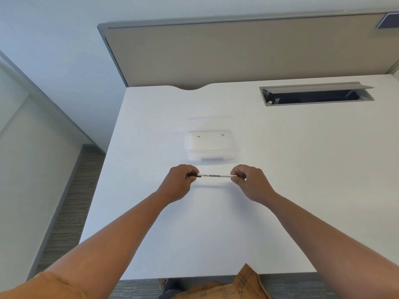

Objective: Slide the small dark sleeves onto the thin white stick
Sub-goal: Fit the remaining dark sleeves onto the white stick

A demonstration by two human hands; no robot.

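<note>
A thin white stick with dark printed lettering lies level between my two hands, just above the white desk. My left hand pinches its left end, where a small dark sleeve shows between the fingers. My right hand pinches the right end, and the fingers hide that tip. I cannot tell whether a sleeve sits at the right end.
A clear plastic box with its lid open stands on the white desk just beyond my hands. An open cable hatch sits at the back right, a grey partition behind. The desk's left edge drops to the floor.
</note>
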